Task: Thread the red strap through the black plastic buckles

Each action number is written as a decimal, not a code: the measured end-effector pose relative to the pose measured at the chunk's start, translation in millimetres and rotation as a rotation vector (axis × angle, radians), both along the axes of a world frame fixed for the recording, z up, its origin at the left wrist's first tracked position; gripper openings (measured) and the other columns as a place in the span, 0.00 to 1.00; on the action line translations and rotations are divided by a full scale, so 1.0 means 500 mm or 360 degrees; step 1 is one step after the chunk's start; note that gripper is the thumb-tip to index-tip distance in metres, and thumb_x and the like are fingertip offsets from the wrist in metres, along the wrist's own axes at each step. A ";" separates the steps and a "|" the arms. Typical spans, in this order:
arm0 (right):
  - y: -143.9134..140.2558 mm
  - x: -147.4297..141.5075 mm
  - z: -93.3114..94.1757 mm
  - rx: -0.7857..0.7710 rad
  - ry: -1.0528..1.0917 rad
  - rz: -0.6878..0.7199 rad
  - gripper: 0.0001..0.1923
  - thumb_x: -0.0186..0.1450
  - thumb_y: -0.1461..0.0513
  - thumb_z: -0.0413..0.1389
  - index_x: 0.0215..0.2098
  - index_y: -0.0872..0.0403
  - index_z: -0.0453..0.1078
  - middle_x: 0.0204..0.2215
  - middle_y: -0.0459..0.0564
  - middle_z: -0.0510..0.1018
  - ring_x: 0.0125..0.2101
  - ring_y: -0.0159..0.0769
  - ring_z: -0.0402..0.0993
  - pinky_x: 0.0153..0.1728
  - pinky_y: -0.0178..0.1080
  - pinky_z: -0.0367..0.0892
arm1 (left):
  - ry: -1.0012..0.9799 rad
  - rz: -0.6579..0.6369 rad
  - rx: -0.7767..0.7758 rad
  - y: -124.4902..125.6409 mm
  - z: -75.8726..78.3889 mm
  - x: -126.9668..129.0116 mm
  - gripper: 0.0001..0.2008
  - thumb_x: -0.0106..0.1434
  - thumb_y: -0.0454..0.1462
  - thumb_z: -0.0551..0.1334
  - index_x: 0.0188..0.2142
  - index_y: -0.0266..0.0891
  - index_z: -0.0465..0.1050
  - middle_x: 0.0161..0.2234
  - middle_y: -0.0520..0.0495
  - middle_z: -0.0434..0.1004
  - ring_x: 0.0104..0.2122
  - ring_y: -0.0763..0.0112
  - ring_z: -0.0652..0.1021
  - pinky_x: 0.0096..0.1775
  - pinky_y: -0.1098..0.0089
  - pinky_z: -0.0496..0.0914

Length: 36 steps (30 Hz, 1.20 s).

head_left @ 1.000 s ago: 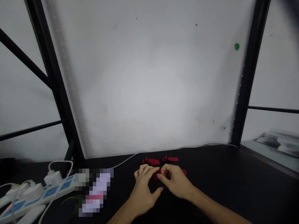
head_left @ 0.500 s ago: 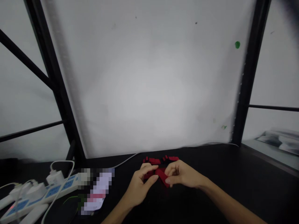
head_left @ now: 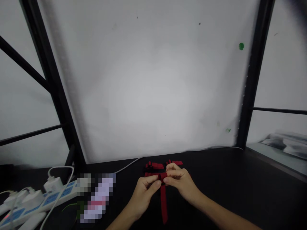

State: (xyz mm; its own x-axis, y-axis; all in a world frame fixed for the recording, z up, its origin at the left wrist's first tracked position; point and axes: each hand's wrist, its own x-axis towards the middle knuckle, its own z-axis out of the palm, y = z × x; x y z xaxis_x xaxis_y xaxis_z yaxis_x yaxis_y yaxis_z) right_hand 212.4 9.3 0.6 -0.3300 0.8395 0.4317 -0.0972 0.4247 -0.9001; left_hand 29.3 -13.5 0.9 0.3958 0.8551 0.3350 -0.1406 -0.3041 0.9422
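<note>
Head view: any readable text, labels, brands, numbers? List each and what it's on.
None can be read.
Power strip: blue socket faces, any print too small to read.
Object beside it: pixelated, nothing legible.
White wall: only a green dot and a small green scribble, no letters.
Red strap held by the left hand and right hand: no print visible.

You're pinching a dark red strap at its top end, where it is folded into a small knot-like lump; its long flat tail hangs straight down toward you. More red strap pieces lie just behind on the black bench.
</note>
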 end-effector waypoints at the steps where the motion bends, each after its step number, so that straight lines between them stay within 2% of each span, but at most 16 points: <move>1: -0.005 0.000 0.002 0.0020 -0.0032 -0.0036 0.14 0.60 0.52 0.64 0.24 0.53 0.79 0.32 0.46 0.66 0.33 0.33 0.64 0.34 0.35 0.61 | -0.0049 0.0002 -0.0039 0.001 -0.004 0.002 0.13 0.65 0.42 0.63 0.44 0.37 0.81 0.37 0.44 0.83 0.37 0.62 0.78 0.46 0.63 0.69; 3: -0.014 0.004 0.009 0.0104 -0.0106 -0.0092 0.16 0.62 0.51 0.61 0.23 0.52 0.79 0.34 0.47 0.69 0.32 0.33 0.65 0.34 0.36 0.62 | -0.0134 0.0041 -0.0103 0.005 -0.011 0.002 0.13 0.64 0.42 0.65 0.43 0.37 0.81 0.38 0.43 0.84 0.38 0.61 0.79 0.47 0.61 0.70; 6: -0.019 0.011 0.021 0.0336 -0.0261 -0.0130 0.14 0.65 0.53 0.58 0.28 0.51 0.80 0.43 0.49 0.72 0.34 0.33 0.66 0.39 0.38 0.63 | -0.0227 0.0222 -0.0128 0.015 -0.017 -0.003 0.14 0.59 0.42 0.69 0.42 0.37 0.81 0.39 0.42 0.84 0.40 0.59 0.80 0.48 0.61 0.70; 8: -0.015 0.012 0.024 0.0340 -0.0284 -0.0182 0.13 0.65 0.53 0.58 0.32 0.50 0.80 0.44 0.50 0.74 0.36 0.35 0.68 0.41 0.39 0.63 | -0.0213 0.0361 -0.0075 0.021 -0.015 -0.007 0.15 0.54 0.40 0.72 0.41 0.37 0.80 0.39 0.43 0.83 0.40 0.60 0.80 0.46 0.64 0.72; 10: -0.007 0.009 0.020 0.0099 -0.0231 -0.0157 0.14 0.64 0.51 0.59 0.32 0.52 0.79 0.36 0.50 0.76 0.33 0.34 0.70 0.37 0.38 0.63 | -0.0133 0.0432 0.0013 0.024 -0.010 -0.009 0.17 0.49 0.36 0.75 0.39 0.37 0.79 0.37 0.44 0.83 0.38 0.62 0.80 0.42 0.66 0.73; 12: 0.001 0.002 0.010 -0.0232 -0.0158 -0.0028 0.18 0.62 0.48 0.60 0.30 0.55 0.77 0.25 0.47 0.75 0.25 0.31 0.67 0.28 0.34 0.61 | -0.0057 0.0446 0.0116 0.023 -0.006 -0.010 0.16 0.47 0.34 0.75 0.36 0.37 0.78 0.34 0.46 0.81 0.36 0.63 0.80 0.40 0.66 0.74; 15: 0.004 -0.006 -0.005 -0.0561 -0.0068 0.0166 0.22 0.60 0.46 0.61 0.27 0.57 0.73 0.20 0.43 0.70 0.19 0.25 0.61 0.22 0.31 0.54 | 0.0101 0.0479 0.0310 0.019 -0.005 -0.013 0.13 0.49 0.33 0.73 0.35 0.38 0.78 0.38 0.45 0.79 0.39 0.61 0.80 0.43 0.64 0.75; 19: 0.000 -0.006 -0.013 -0.0801 -0.0038 0.0347 0.22 0.57 0.46 0.64 0.27 0.57 0.70 0.20 0.40 0.67 0.19 0.23 0.58 0.21 0.29 0.54 | 0.0567 0.0624 0.0624 0.010 -0.009 -0.019 0.18 0.52 0.33 0.71 0.44 0.44 0.78 0.46 0.44 0.78 0.49 0.56 0.76 0.52 0.56 0.70; 23: 0.004 -0.002 -0.021 -0.0805 -0.0094 0.0367 0.22 0.55 0.47 0.65 0.26 0.57 0.69 0.18 0.39 0.65 0.19 0.23 0.55 0.20 0.28 0.52 | 0.0931 0.0571 0.0847 -0.001 -0.002 -0.020 0.20 0.57 0.32 0.67 0.49 0.48 0.75 0.50 0.44 0.77 0.52 0.54 0.74 0.54 0.51 0.66; 26: 0.012 0.001 -0.028 -0.0761 -0.0093 0.0377 0.22 0.55 0.47 0.66 0.24 0.57 0.68 0.17 0.39 0.64 0.18 0.23 0.53 0.20 0.29 0.48 | 0.0932 0.0519 0.0836 -0.008 0.003 -0.018 0.19 0.59 0.32 0.65 0.51 0.47 0.73 0.52 0.43 0.76 0.53 0.55 0.73 0.56 0.50 0.63; 29: 0.017 0.004 -0.028 -0.0711 -0.0058 0.0430 0.22 0.54 0.48 0.66 0.23 0.57 0.68 0.17 0.38 0.65 0.18 0.23 0.52 0.21 0.31 0.46 | 0.0841 0.0484 0.0718 -0.013 0.002 -0.017 0.19 0.60 0.34 0.65 0.51 0.46 0.72 0.54 0.42 0.74 0.54 0.54 0.72 0.54 0.53 0.67; 33: 0.024 0.015 -0.016 -0.0673 -0.0101 0.0478 0.22 0.55 0.47 0.66 0.23 0.56 0.67 0.17 0.39 0.65 0.18 0.23 0.52 0.22 0.31 0.46 | 0.0707 0.0423 0.0609 -0.013 0.002 -0.020 0.17 0.60 0.35 0.65 0.50 0.46 0.73 0.55 0.42 0.73 0.55 0.55 0.72 0.54 0.56 0.68; 36: 0.029 0.029 -0.004 -0.0714 -0.0133 0.0416 0.23 0.56 0.46 0.65 0.22 0.56 0.67 0.18 0.39 0.64 0.19 0.24 0.52 0.22 0.31 0.46 | 0.0616 0.0422 0.0562 -0.009 0.006 -0.024 0.17 0.62 0.35 0.64 0.51 0.45 0.72 0.53 0.43 0.74 0.54 0.58 0.73 0.56 0.57 0.67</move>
State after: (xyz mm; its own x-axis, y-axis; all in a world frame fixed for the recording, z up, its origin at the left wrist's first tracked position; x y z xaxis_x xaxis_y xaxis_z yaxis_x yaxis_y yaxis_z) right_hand 227.0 23.7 -1.5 -0.5710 0.8209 0.0117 -0.0681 -0.0331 -0.9971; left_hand 17.3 -18.1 3.9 0.3340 0.8043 0.4914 0.3169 -0.5868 0.7451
